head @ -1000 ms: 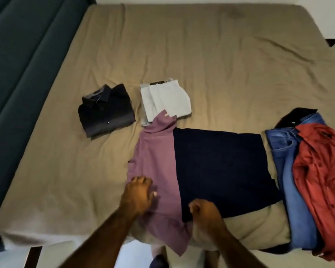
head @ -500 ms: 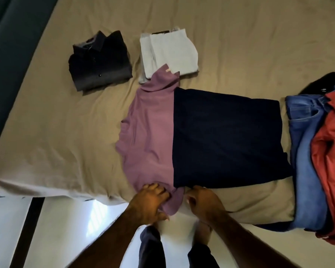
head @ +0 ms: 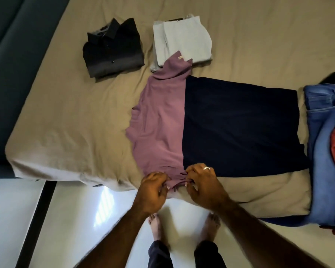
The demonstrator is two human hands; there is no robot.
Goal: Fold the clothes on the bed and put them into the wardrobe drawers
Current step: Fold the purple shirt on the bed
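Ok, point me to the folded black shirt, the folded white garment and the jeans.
folded black shirt [head: 113, 50]: head view, middle of its front.
folded white garment [head: 184, 38]: head view, its top face.
jeans [head: 325, 136]: head view, upper leg.

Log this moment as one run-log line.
phase: folding | both hands grip purple-and-navy shirt sleeve at bed edge | folded: black shirt, white garment

Your two-tone shirt [head: 211, 117] lies spread on the bed [head: 75, 105] right before you, its near sleeve at the bed's edge between your hands, two folded garments, the collared shirt [head: 112, 49] left of the folded trousers [head: 182, 39], behind it, and the jeans [head: 325, 144] piled to its right.
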